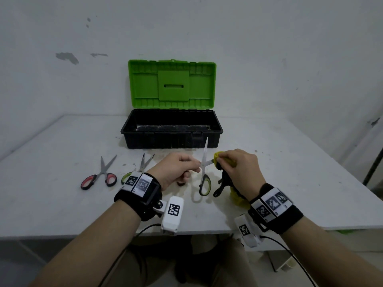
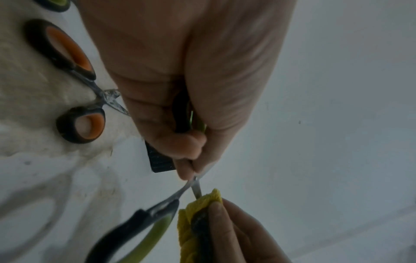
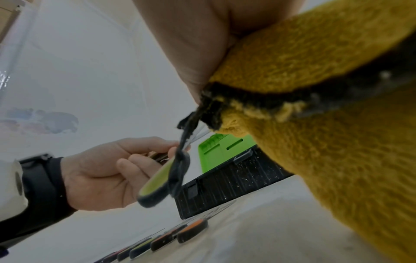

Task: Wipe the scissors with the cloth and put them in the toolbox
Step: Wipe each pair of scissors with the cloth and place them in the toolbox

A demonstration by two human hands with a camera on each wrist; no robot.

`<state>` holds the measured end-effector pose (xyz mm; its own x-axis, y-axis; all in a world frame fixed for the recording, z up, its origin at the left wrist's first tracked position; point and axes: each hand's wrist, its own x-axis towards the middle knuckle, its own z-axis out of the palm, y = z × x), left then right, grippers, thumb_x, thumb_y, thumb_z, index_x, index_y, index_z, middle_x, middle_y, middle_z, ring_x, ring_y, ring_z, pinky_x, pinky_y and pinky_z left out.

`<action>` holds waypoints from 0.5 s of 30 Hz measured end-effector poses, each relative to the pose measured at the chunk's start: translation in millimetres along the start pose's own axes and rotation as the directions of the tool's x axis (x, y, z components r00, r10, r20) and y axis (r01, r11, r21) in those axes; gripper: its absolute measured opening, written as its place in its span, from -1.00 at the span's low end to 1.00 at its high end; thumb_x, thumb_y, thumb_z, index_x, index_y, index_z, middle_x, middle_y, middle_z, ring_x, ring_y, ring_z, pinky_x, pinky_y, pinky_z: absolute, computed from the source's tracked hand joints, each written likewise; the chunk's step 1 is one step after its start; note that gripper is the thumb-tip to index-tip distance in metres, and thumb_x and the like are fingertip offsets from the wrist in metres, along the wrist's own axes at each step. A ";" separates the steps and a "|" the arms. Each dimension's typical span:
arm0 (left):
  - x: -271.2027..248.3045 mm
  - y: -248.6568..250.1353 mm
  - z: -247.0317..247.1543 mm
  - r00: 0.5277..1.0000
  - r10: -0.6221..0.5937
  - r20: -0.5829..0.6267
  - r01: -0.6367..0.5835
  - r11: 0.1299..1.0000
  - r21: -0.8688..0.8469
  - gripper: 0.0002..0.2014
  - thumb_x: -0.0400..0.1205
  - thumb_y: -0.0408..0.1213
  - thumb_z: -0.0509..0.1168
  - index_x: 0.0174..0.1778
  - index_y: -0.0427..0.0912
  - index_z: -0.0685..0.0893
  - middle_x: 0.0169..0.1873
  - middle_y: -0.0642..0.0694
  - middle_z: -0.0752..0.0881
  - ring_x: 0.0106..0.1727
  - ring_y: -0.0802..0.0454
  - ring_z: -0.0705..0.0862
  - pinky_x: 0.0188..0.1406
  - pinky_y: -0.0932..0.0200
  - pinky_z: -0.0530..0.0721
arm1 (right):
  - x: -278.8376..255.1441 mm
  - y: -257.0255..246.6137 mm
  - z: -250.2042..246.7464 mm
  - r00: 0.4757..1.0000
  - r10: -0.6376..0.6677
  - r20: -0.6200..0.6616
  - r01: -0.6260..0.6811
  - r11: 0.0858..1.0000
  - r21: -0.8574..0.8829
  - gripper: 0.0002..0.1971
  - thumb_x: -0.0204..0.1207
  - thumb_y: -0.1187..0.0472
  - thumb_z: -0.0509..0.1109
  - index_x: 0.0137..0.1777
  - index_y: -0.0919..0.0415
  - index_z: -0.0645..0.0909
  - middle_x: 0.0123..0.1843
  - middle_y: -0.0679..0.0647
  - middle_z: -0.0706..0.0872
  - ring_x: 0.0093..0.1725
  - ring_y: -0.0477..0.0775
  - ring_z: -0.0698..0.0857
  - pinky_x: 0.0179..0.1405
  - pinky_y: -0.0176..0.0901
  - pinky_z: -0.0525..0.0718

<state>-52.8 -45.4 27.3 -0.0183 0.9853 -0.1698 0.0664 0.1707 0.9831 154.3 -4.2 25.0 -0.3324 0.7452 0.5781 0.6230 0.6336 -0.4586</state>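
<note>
My left hand (image 1: 193,165) grips a pair of green-and-black-handled scissors (image 1: 204,184) above the table, with one handle in its palm and the other loop (image 2: 139,229) hanging free. The scissors are spread: one blade points up toward the toolbox, and the other runs right into a yellow cloth (image 1: 216,157) with dark stains. My right hand (image 1: 221,159) pinches that cloth (image 2: 195,210) around the blade. The rest of the cloth (image 3: 326,74) hangs under the right palm. The toolbox (image 1: 165,139) stands behind with its green lid (image 1: 172,83) raised and its black tray showing nothing inside.
Red-handled scissors (image 1: 99,177) lie on the white table (image 1: 62,204) at the left. Another green-handled pair (image 1: 145,162) lies beside them, partly hidden by my left wrist. A wall stands right behind the toolbox. The table's front edge is under my wrists.
</note>
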 end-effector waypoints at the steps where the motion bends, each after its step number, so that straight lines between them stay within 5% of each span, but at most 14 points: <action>1: 0.4 -1.0 -0.6 1.000 0.006 -0.004 -0.006 1.000 0.011 -0.89 0.61 -0.40 0.46 0.02 -0.32 0.78 -0.31 -0.12 0.76 -0.49 0.13 0.54 -0.42 0.22 0.52 | -0.4 -0.2 0.0 1.000 -0.002 0.000 0.002 1.000 -0.001 -0.93 0.52 0.20 0.48 -0.13 0.08 0.80 -0.27 -0.04 0.74 -0.23 -0.05 0.67 -0.12 -0.16 0.65; 5: 1.3 -4.0 -0.7 0.999 0.030 -0.015 -0.030 0.999 -0.010 -0.76 0.53 -0.41 0.54 0.09 -0.34 0.76 -0.30 -0.09 0.78 -0.32 0.09 0.70 -0.21 0.24 0.73 | -0.5 -3.3 -0.9 1.000 -0.005 0.000 0.005 1.000 0.010 -0.93 0.52 0.21 0.48 -0.14 0.09 0.80 -0.27 -0.05 0.75 -0.23 -0.06 0.67 -0.10 -0.17 0.64; 9: 0.1 -5.2 0.7 0.998 0.029 0.046 -0.019 0.981 -0.194 -0.79 0.59 -0.38 0.47 0.15 -0.25 0.75 -0.09 -0.13 0.85 0.06 -0.12 0.83 0.17 -0.07 0.71 | 0.5 -3.6 -1.5 1.000 -0.003 -0.015 0.003 1.000 0.013 -0.93 0.53 0.18 0.47 -0.12 0.03 0.79 -0.24 -0.08 0.75 -0.20 -0.10 0.67 -0.10 -0.29 0.60; 15: -3.7 -5.9 7.5 0.992 0.079 0.096 -0.030 0.901 -0.432 -0.79 0.67 -0.48 0.33 0.20 -0.27 0.75 -0.14 -0.16 0.77 0.05 -0.26 0.83 0.08 -0.26 0.79 | 2.2 -1.8 0.0 0.999 -0.011 -0.043 0.012 1.000 0.024 -0.92 0.53 0.15 0.47 -0.04 0.02 0.79 -0.18 -0.09 0.77 -0.16 -0.12 0.68 -0.10 -0.50 0.50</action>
<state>-45.6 -50.0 21.7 0.0824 0.9918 -0.0975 -0.3708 0.1214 0.9207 152.5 -3.7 27.1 -0.3082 0.7285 0.6118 0.6016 0.6475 -0.4678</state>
